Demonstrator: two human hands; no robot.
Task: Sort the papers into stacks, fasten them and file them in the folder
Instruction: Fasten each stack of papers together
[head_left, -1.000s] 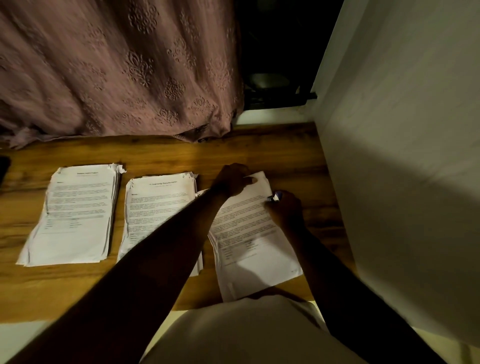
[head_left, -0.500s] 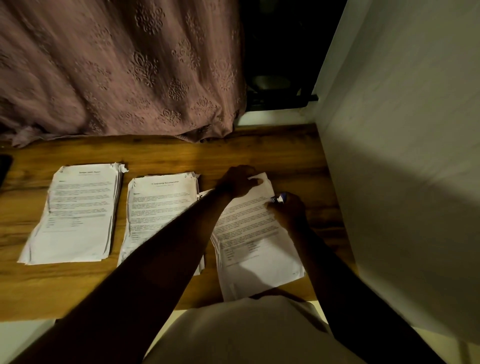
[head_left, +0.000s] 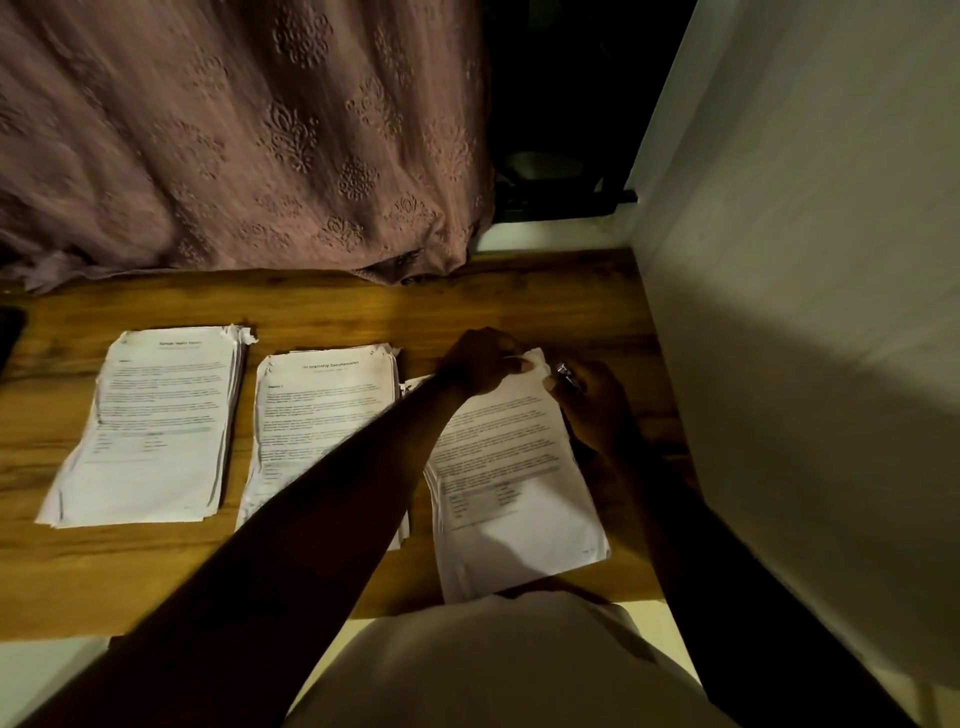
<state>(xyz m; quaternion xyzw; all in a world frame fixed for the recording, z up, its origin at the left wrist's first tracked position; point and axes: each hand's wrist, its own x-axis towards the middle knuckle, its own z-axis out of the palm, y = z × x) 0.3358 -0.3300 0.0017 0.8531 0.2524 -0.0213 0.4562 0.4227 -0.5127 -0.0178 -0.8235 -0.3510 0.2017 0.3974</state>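
left hand (head_left: 483, 361): pinches the top corner of the right stack (head_left: 514, 488), thumb and fingers curled over the paper's edge; the forearm crosses the frame from the lower left.
right hand (head_left: 592, 410): just beside that same corner, fingers curled round a small shiny object (head_left: 566, 373) (too small and dim to tell what it is); the hand lies along the stack's right edge.
right stack: flat on the table (head_left: 493, 296), tilted a little, its near edge at the table's front edge.
middle stack (head_left: 322, 410): just left of the right stack, a headed printed sheet on top, its near right part hidden under the left forearm.
left stack (head_left: 156, 426): apart from the middle one, a strip of bare wood between them.
table: brown wood with a strong grain, dimly lit, running across the frame.
curtain (head_left: 234, 130): dusty pink with an embossed floral pattern, its hem resting on the table's back edge.
wall (head_left: 805, 312): pale and plain, closing off the table's right end, half in shadow.
dark gap (head_left: 561, 93): between curtain and wall, a white ledge (head_left: 540, 236) at its foot.
dark object (head_left: 10, 332): at the table's left end, cut off by the frame.
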